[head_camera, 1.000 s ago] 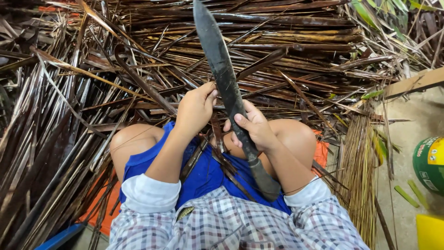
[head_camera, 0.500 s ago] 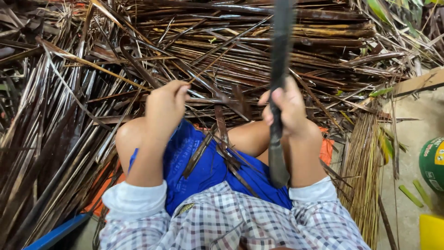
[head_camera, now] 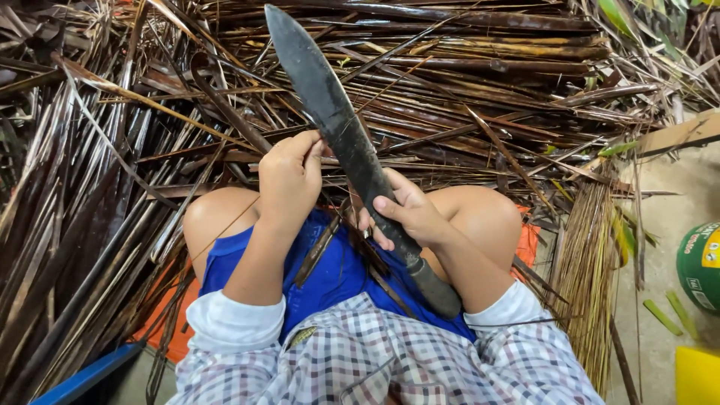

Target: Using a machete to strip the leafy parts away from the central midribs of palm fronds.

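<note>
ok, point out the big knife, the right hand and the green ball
big knife [head_camera: 322,97], head view, on the flat of the dark blade.
right hand [head_camera: 411,216], head view, on the back of the hand gripping the knife.
green ball [head_camera: 694,259], head view, on its green side at the right edge.

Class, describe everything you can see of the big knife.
The knife has a long, broad, dark blade, dull and stained like worn metal, widening toward a curved tip. It slants from upper left down to a dark rounded handle over the lap. The right hand grips the blade's base; the left hand touches its edge mid-blade.
</note>
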